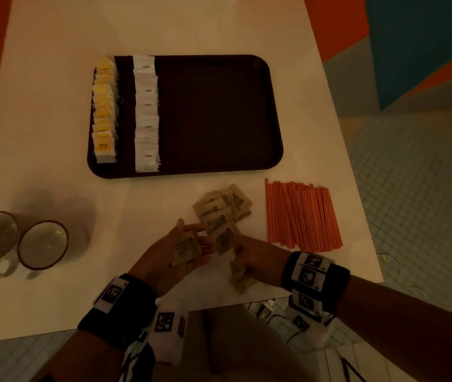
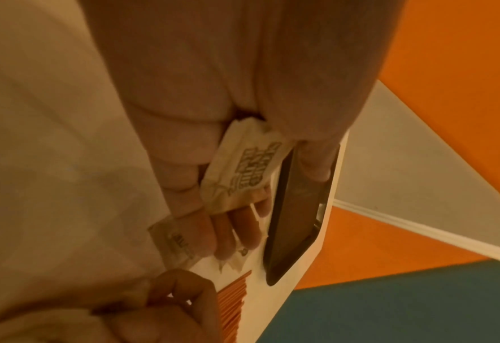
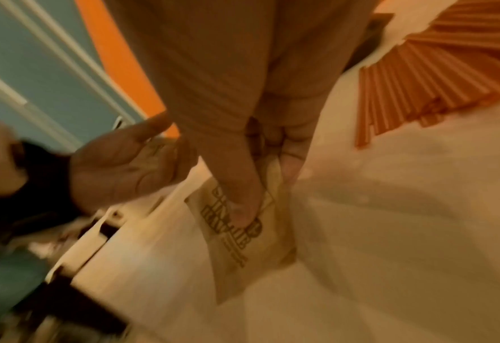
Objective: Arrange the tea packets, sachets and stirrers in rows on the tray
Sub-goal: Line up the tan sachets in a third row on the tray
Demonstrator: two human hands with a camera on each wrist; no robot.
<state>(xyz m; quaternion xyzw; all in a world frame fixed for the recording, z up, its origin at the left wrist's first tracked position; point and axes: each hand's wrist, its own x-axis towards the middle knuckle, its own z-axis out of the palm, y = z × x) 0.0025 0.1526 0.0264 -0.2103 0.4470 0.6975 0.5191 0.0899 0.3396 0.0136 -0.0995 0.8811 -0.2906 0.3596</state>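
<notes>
Both my hands, left point(image 1: 169, 252) and right point(image 1: 249, 257), pinch brown sachets point(image 1: 186, 249); loose grips could drop them short of the far tray point(image 1: 219, 111).

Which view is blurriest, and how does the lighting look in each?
Right wrist view: blurriest, the sachet print and left hand smeared. Left wrist view: soft, warm orange cast, though the held sachet print is partly legible. Head view: dim, sharpest; the cups cast shadows on the table, and the right hand is slightly smeared.
</notes>
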